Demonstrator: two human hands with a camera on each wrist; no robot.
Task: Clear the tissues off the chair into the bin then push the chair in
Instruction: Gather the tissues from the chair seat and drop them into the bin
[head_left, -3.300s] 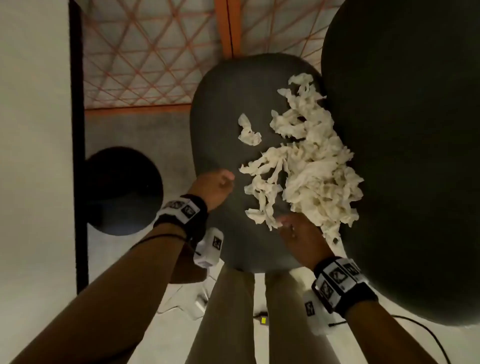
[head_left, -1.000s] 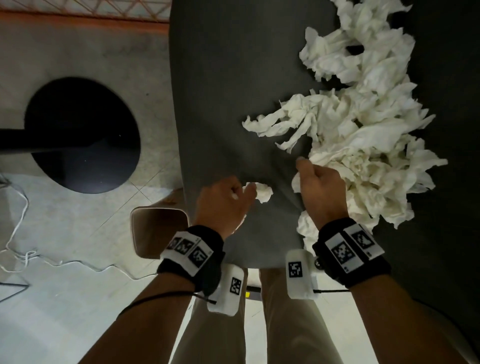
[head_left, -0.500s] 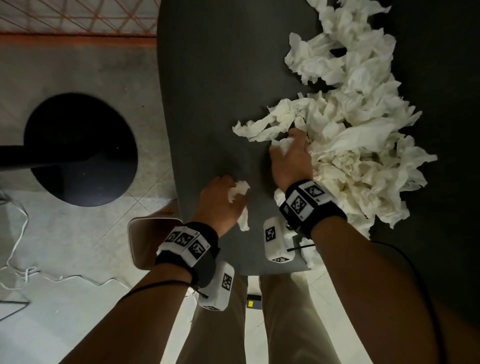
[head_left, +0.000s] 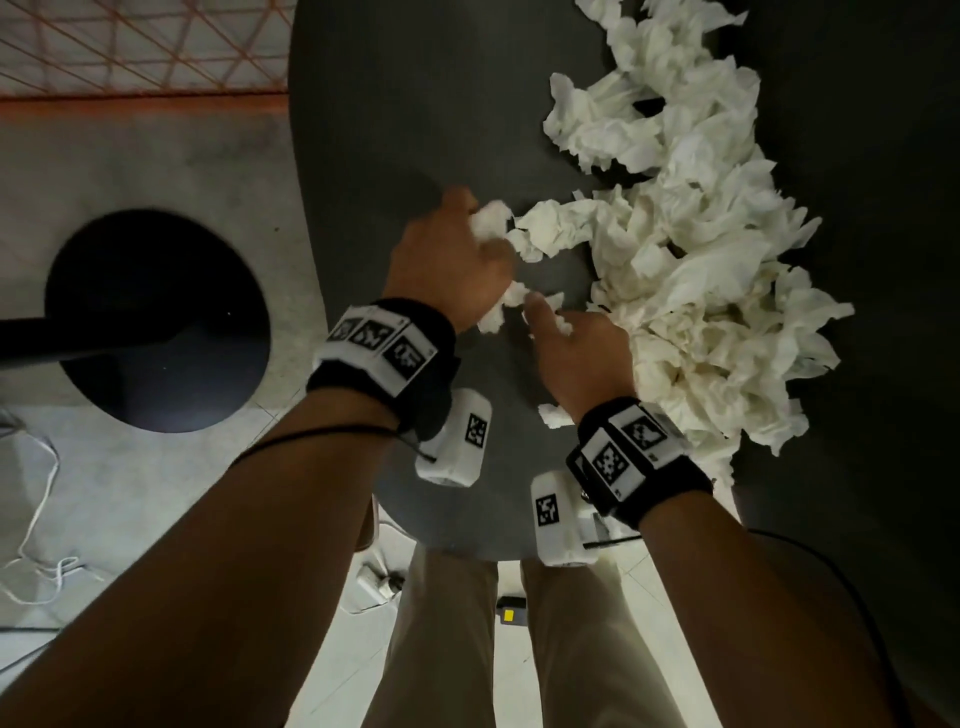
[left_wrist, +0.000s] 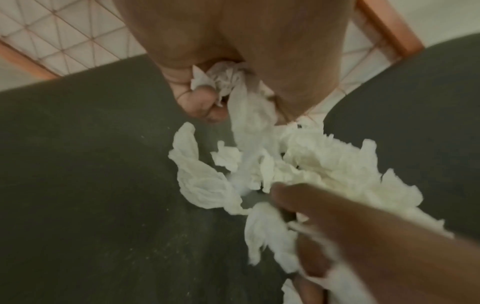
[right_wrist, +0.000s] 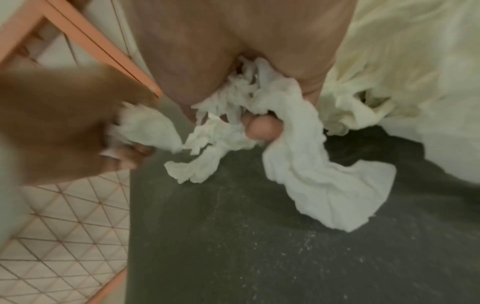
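Gathering, head view: my left hand (head_left: 452, 260) grips crumpled tissues (head_left: 691, 249) on the chair seat (head_left: 395, 114); my right hand (head_left: 582, 353) clutches more at the pile's near edge, building one load.
Left wrist: fingers (left_wrist: 200, 102) curl round a wad.
Right wrist: fingers (right_wrist: 262, 127) pinch a strip off the seat.
Bin: I see none.

An orange grid (head_left: 140, 47) crosses the far left corner, over a grey floor (head_left: 156, 156). On the floor sits a round black base (head_left: 156, 322) with a dark pole (head_left: 78, 340) — a white cord (head_left: 36, 519) trails nearby. A small yellow-marked device (head_left: 510, 612) lies between the trouser legs (head_left: 441, 649).
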